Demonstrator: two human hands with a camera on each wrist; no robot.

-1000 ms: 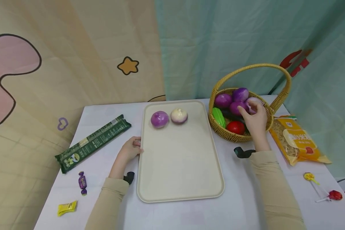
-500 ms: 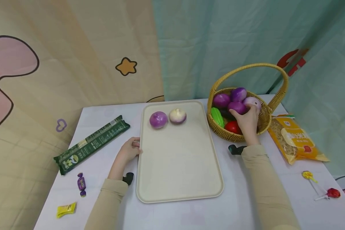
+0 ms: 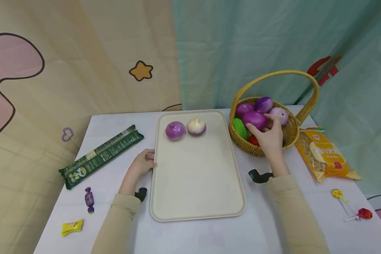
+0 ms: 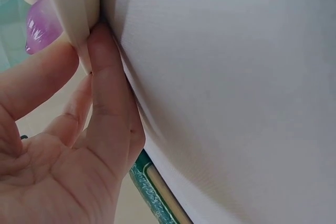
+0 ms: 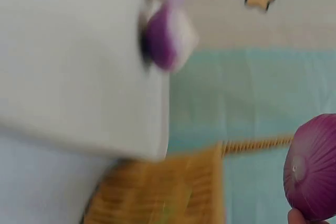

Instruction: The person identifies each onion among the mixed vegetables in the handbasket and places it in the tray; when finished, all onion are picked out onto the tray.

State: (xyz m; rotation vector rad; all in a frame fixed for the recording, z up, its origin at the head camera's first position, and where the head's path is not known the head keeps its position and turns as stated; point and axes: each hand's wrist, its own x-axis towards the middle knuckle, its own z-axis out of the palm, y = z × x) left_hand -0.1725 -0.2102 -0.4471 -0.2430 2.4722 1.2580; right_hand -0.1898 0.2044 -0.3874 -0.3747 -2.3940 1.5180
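Free room over tray (image 3: 198,183), near half; onions (image 3: 175,131) at far end; basket handle (image 3: 287,72) upright.

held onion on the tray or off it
Off: in the head view, the right hand grips the held onion over the basket, apart from the tray.

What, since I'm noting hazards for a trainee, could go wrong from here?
The right hand holds a round, smooth-looking purple onion at the basket, so it might slip and fall back in. The hand might also bump the arched handle. The left hand pinches the tray at its edge; lifting it might set the two onions there rolling.
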